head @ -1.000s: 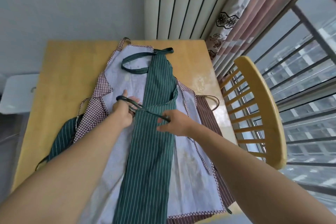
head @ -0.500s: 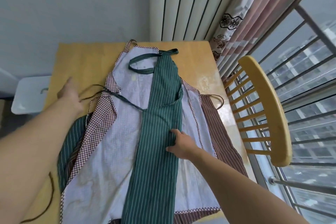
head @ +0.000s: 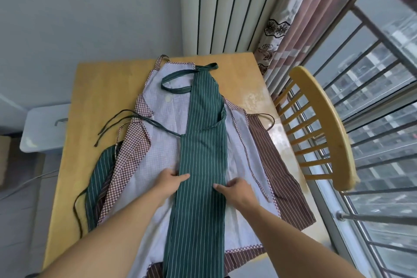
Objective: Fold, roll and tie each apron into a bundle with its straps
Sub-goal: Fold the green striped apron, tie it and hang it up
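Observation:
A green striped apron (head: 200, 142), folded into a long narrow strip, lies lengthwise on top of a pale lilac apron (head: 158, 142) with checked trim. Its neck loop (head: 176, 79) lies at the far end. Its dark waist straps (head: 126, 119) trail off to the left across the table. My left hand (head: 170, 180) touches the strip's left edge, with the thumb lying flat on the cloth. At the strip's right edge my right hand (head: 234, 187) rests with its fingers on the fabric. A brown striped apron (head: 277, 169) and another green one (head: 98, 178) lie underneath.
The aprons lie on a wooden table (head: 94, 88). A wooden chair (head: 320, 124) stands close on the right, beside a railing and window. A white radiator (head: 225, 7) and a curtain (head: 300, 18) are behind the table. A white box (head: 42, 126) sits left of it.
My left hand let go of the waist straps, which now lie out to the left, and came back to the strip's left edge. My right hand slid down the strip's right edge.

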The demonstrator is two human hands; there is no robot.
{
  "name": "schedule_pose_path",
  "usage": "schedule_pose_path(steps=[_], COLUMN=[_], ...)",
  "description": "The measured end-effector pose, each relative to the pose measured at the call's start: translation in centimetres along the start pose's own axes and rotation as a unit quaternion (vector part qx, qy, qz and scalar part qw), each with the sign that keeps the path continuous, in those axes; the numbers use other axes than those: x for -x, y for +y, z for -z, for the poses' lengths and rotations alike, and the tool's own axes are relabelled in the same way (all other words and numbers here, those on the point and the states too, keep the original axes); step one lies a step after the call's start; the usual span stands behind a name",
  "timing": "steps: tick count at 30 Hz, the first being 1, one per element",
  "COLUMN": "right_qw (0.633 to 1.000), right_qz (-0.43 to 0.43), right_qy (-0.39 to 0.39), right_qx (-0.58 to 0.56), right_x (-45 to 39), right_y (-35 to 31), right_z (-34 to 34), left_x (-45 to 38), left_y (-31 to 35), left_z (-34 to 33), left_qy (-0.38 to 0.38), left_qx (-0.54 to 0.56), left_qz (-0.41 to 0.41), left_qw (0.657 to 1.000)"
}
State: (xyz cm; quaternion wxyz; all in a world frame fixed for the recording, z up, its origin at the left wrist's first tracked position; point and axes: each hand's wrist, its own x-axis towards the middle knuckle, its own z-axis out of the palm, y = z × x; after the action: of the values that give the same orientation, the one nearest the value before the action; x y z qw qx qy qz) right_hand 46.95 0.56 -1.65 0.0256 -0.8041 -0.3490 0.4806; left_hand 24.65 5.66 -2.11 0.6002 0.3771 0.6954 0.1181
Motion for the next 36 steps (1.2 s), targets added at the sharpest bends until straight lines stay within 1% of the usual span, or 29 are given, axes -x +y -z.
schedule_pose_path(steps=[2,4,5,7,9,10,12,14,16,20,22,24,27,29,31,33,34,36], right_qw=[0.999,0.998,0.997,0.999,0.999,0.997,0.989,0.977,0.959,0.941,0.935,0.925,0.921,0.916,0.913,0.917,0.918,0.919], right_qz=[-0.003,-0.012,-0.018,-0.016,0.02,0.039,0.039,0.0,-0.038,-0.068,-0.076,-0.075,-0.067,-0.068,-0.069,-0.063,-0.06,-0.057], right_qy=[-0.015,-0.041,-0.054,-0.049,-0.027,-0.016,-0.024,-0.079,-0.149,-0.221,-0.223,-0.203,-0.17,-0.175,-0.205,-0.245,-0.263,-0.28], right_qx=[0.044,0.056,0.044,0.005,-0.032,-0.062,-0.139,-0.196,-0.238,-0.248,-0.266,-0.311,-0.345,-0.355,-0.345,-0.308,-0.292,-0.271], right_x=[0.9,1.5,1.8,2.7,3.7,4.2,5.4,6.6,8.3,10.7,11.7,12.7,14.1,14.9,15.5,16.0,16.2,16.6], right_y=[0.7,1.6,2.0,2.8,3.8,4.2,4.7,5.2,5.8,8.0,8.9,9.6,9.8,9.5,9.5,9.9,10.2,10.9], right_z=[-0.3,-1.2,-1.8,-2.7,-3.4,-3.7,-4.1,-4.5,-4.7,-5.5,-6.0,-6.5,-6.6,-6.2,-5.9,-5.8,-5.7,-5.5], left_x=[0.5,1.1,1.4,1.8,2.4,2.4,3.4,4.4,5.3,7.8,9.0,10.0,11.5,12.3,12.6,12.7,12.6,12.8], left_y=[-0.9,-1.6,-1.9,-3.0,-3.9,-4.3,-4.4,-4.4,-4.8,-6.9,-8.2,-9.4,-10.6,-10.9,-11.2,-11.1,-11.1,-11.0], left_z=[0.1,0.1,0.2,0.3,0.3,0.3,0.1,0.0,-0.1,0.4,0.4,0.4,0.4,0.2,0.0,0.0,-0.1,-0.1], left_qy=[-0.008,-0.058,-0.083,-0.11,-0.11,-0.102,-0.099,-0.11,-0.128,-0.234,-0.286,-0.313,-0.332,-0.346,-0.344,-0.322,-0.306,-0.286], left_qx=[0.009,0.029,0.027,-0.004,-0.031,-0.023,0.038,0.088,0.084,0.048,0.034,0.019,-0.008,0.02,0.07,0.111,0.116,0.09], left_qz=[-0.009,-0.001,0.009,0.016,0.007,0.002,0.008,0.024,0.045,0.089,0.1,0.108,0.102,0.095,0.097,0.105,0.109,0.112], left_qw=[1.0,0.998,0.996,0.994,0.993,0.995,0.994,0.99,0.987,0.967,0.952,0.943,0.938,0.933,0.931,0.935,0.939,0.947])
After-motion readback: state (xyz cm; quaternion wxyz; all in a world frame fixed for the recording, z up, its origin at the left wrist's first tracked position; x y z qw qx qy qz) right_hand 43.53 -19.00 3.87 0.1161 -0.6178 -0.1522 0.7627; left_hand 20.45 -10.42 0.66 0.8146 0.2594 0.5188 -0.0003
